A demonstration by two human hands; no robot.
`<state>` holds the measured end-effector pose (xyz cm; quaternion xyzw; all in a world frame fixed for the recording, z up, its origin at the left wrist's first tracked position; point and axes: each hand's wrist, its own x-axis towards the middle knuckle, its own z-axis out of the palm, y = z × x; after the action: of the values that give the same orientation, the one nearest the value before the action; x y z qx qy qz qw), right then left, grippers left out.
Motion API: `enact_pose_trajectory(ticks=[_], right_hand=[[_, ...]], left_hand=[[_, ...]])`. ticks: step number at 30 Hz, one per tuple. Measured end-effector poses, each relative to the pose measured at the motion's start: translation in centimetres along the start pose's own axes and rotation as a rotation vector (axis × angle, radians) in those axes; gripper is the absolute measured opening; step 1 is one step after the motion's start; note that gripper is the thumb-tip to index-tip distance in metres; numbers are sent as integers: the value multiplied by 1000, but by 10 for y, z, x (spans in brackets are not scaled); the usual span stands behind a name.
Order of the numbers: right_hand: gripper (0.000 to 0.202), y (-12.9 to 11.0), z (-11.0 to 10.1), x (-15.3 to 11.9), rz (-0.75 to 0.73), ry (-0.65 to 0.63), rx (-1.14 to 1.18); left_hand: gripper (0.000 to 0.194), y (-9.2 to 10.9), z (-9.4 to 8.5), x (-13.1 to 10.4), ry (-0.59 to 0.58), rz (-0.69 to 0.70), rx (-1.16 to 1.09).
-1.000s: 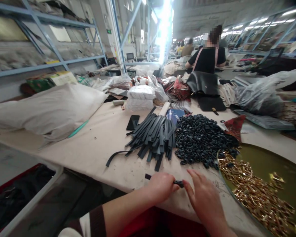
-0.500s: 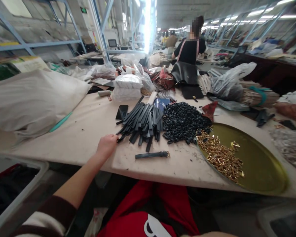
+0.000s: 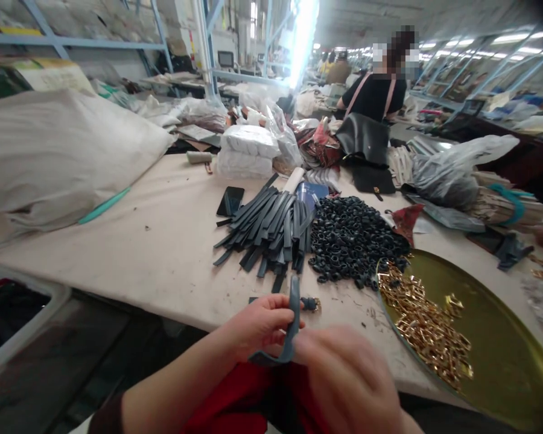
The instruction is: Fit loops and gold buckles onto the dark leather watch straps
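A dark leather strap point(image 3: 294, 307) is pinched in the fingers of my left hand point(image 3: 260, 322), just above the table's front edge. It stands upright at the top and curls to the left at its lower end. My right hand point(image 3: 350, 374) is beside the strap's lower part, its fingers smeared by motion; whether it grips the strap I cannot tell. Behind my left hand lies a finished strap with a gold buckle point(image 3: 314, 304), partly covered. Farther back are a fanned heap of dark strips point(image 3: 276, 226) and a pile of small black loops point(image 3: 357, 238).
To the right, a round gold-coloured tray point(image 3: 502, 349) holds many gold buckles point(image 3: 428, 328). A phone point(image 3: 230, 201) lies left of the strips. Wrapped white bundles point(image 3: 247, 150) and bags line the back. A large cloth-covered heap point(image 3: 67, 150) fills the left.
My left hand has come from the heap of strips toward me, now with a strap in it. My right hand has come into view beside it. The camera view has shifted.
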<state>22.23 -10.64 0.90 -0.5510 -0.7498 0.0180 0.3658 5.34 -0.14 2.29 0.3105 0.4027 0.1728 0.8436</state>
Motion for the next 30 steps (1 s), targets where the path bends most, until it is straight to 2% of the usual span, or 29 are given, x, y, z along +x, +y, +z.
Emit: enact_pose_trajectory(ticks=[3, 6, 9, 13, 15, 16, 20, 21, 23, 25, 27, 29, 30], right_hand=[[28, 57, 23, 58, 208, -64, -240], [23, 97, 41, 79, 268, -314, -498], [17, 111, 54, 82, 287, -439, -602], [21, 106, 52, 80, 352, -402, -519], [30, 93, 41, 74, 479, -364, -305], [34, 84, 35, 70, 554, -377, -128], [44, 43, 19, 43, 796, -614, 859], [46, 36, 19, 35, 861, -638, 1085], [47, 31, 18, 21, 1023, -575, 1439], [39, 34, 15, 10, 1175, -418, 1648], [28, 42, 9, 3, 1274, -262, 1734], [24, 48, 0, -1, 1296, -176, 1724], [24, 49, -4, -2, 1285, -161, 1693]], left_hand=[[29, 0, -1, 15, 26, -22, -37], [23, 5, 1, 23, 73, 5, 5], [21, 10, 3, 32, 93, 6, 54], [17, 10, 4, 44, 128, 54, 115], [13, 11, 6, 46, 157, 175, 166], [10, 12, 9, 46, 178, 258, 194], [13, 16, 22, 34, 241, 537, 250], [13, 17, 25, 29, 229, 579, 268], [15, 17, 27, 16, 154, 634, 353], [16, 16, 24, 1, 15, 619, 454], [16, 14, 20, -13, -171, 526, 526], [19, 9, 15, -24, -320, 411, 578], [21, 5, 13, -27, -342, 367, 584]])
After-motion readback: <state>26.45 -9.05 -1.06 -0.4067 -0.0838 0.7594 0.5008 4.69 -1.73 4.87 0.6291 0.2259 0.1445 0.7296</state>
